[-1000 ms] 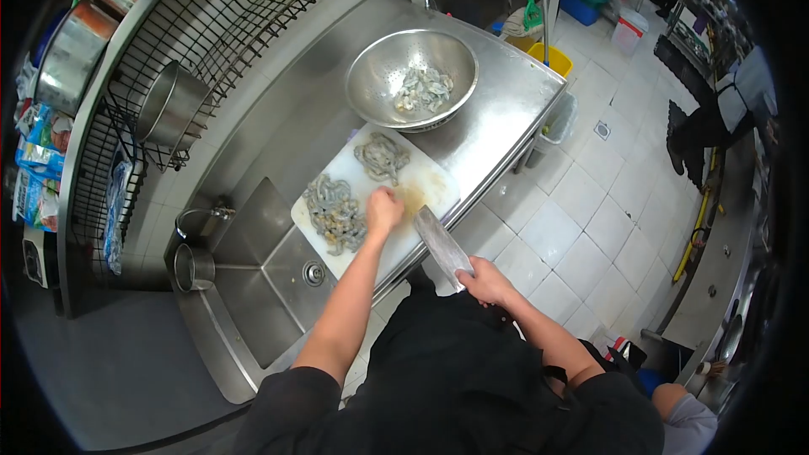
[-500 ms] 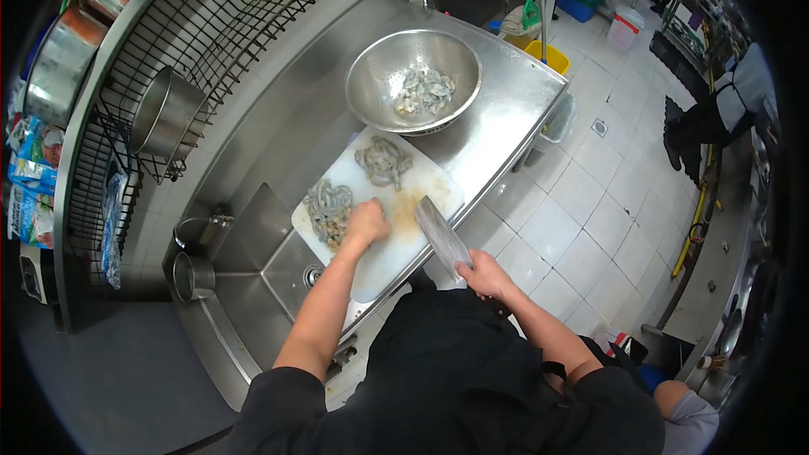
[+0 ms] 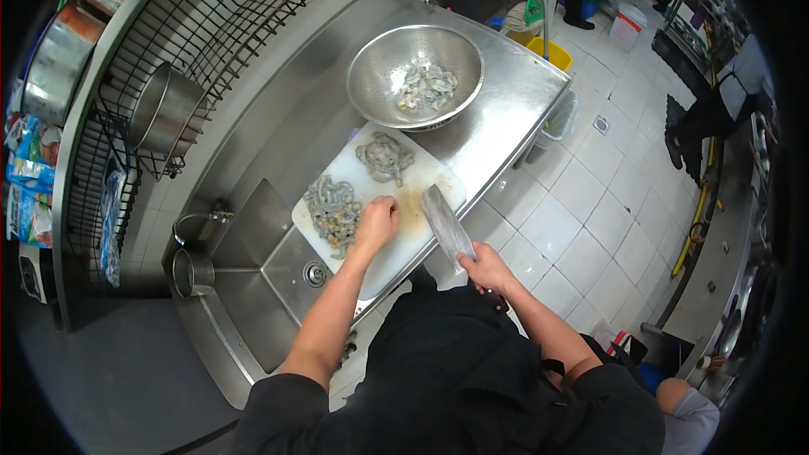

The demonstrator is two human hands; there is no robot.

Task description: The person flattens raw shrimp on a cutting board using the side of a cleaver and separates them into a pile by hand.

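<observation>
My right hand grips a cleaver, its broad grey blade slanting over the near right edge of the white cutting board. Over the middle of the board is my left hand, fingers curled together; whatever they may hold is hidden. Just left of it lies a pile of raw peeled shrimp. A second, smaller shrimp pile rests toward the board's far end. Beyond the board stands a perforated steel colander with more shrimp in the bottom.
A steel sink with a faucet lies to the left. Above it, a wire rack carries a steel pot. A yellow mop bucket stands past the counter's end. Other people's legs show at the far right and back.
My left hand has drawn away from the left shrimp pile, up and to the right, with its fingers curled in. The cleaver has shifted slightly right. A person's leg now shows at the back.
</observation>
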